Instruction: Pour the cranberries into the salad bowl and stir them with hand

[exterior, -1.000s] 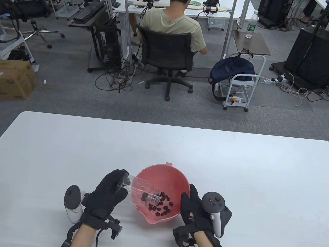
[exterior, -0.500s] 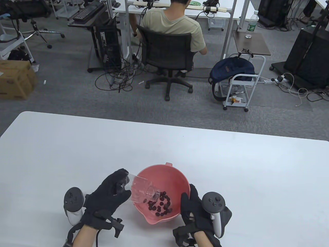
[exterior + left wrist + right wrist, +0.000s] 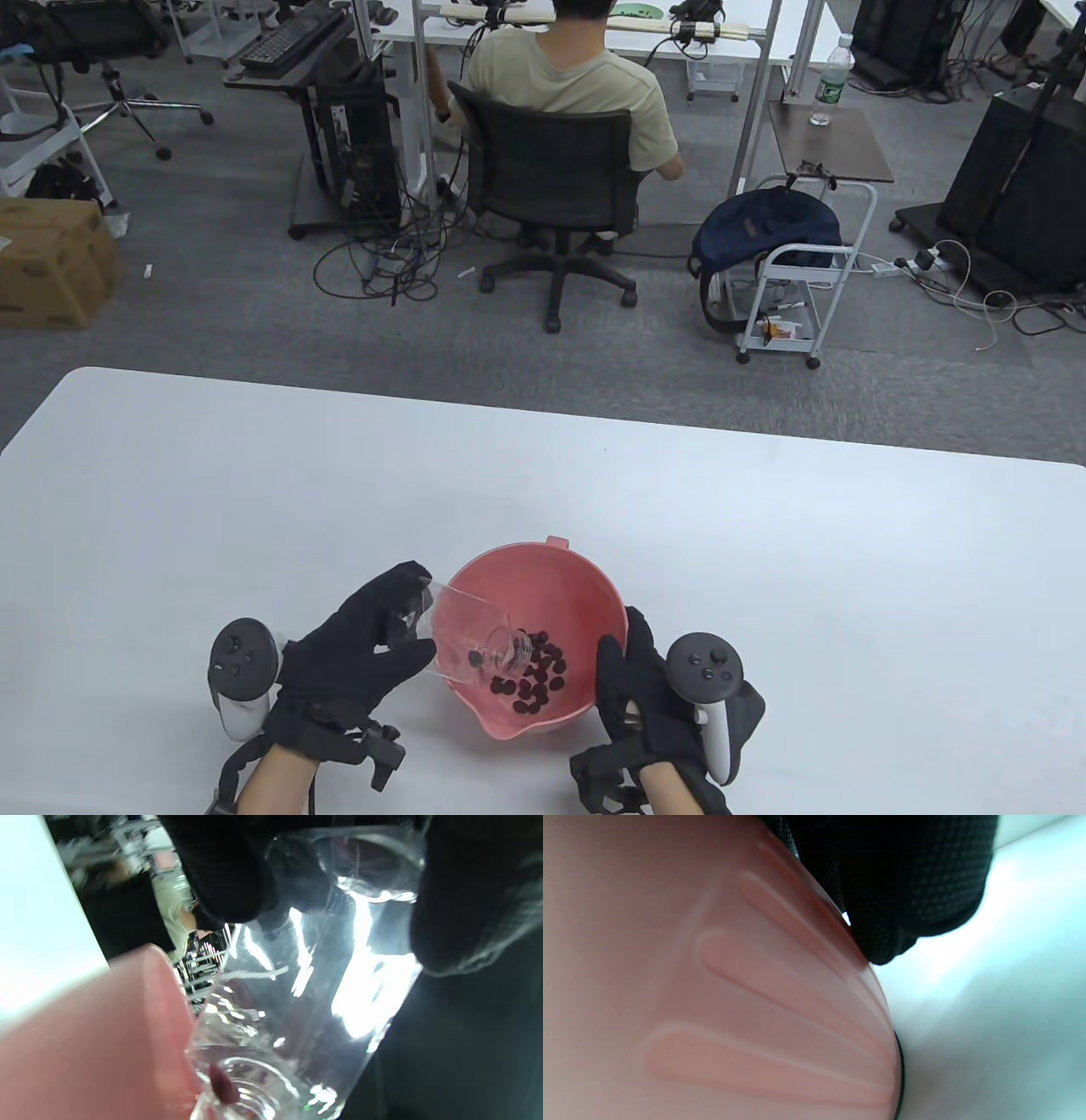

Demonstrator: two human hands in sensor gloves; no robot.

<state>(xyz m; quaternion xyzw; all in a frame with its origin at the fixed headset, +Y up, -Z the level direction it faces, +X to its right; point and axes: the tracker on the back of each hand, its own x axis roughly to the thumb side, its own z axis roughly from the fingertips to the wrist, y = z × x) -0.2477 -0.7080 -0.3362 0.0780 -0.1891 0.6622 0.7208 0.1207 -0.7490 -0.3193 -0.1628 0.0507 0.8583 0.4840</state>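
A pink salad bowl stands near the table's front edge with a heap of dark red cranberries at its bottom. My left hand grips a clear plastic bottle by its base and holds it tipped mouth-down over the bowl's left rim. In the left wrist view the bottle looks almost empty, with one cranberry at its neck beside the bowl. My right hand holds the bowl's right side. Its fingertips lie against the ribbed outer wall of the bowl.
The white table stretches far to the back, left and right of the bowl. Beyond its far edge a person sits on an office chair with their back to me, among desks, cables and a small cart.
The bottle has tipped steeper and its mouth has dropped deeper into the bowl. The berries left in it have fallen onto the heap. The right hand has not moved.
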